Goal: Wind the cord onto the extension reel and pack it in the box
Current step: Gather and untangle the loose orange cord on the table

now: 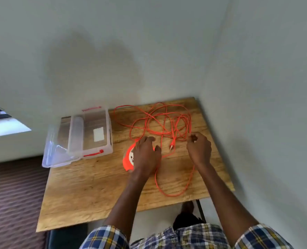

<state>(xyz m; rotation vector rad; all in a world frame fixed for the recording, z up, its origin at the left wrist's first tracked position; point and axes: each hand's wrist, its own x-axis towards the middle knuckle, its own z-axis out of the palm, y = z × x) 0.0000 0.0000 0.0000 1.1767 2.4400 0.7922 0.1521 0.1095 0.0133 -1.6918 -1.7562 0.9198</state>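
Note:
An orange extension reel (128, 158) with a white face lies on the wooden table (88, 186). My left hand (146, 155) rests on top of it, fingers spread over its rim, covering most of it. A long orange cord (149, 121) lies in loose tangled loops across the table's far right, with one loop (174, 194) reaching toward the near edge. Its plug (172, 145) lies between my hands. My right hand (199, 148) pinches a strand of the cord near the right edge. A clear plastic box (95, 133) with red handles stands open at the far left.
The box's clear lid (57, 150) leans off its left side and overhangs the table edge. Grey walls close the table in at the back and right. A striped carpet (14, 194) lies to the left. A dark shoe (186, 215) shows below the near edge.

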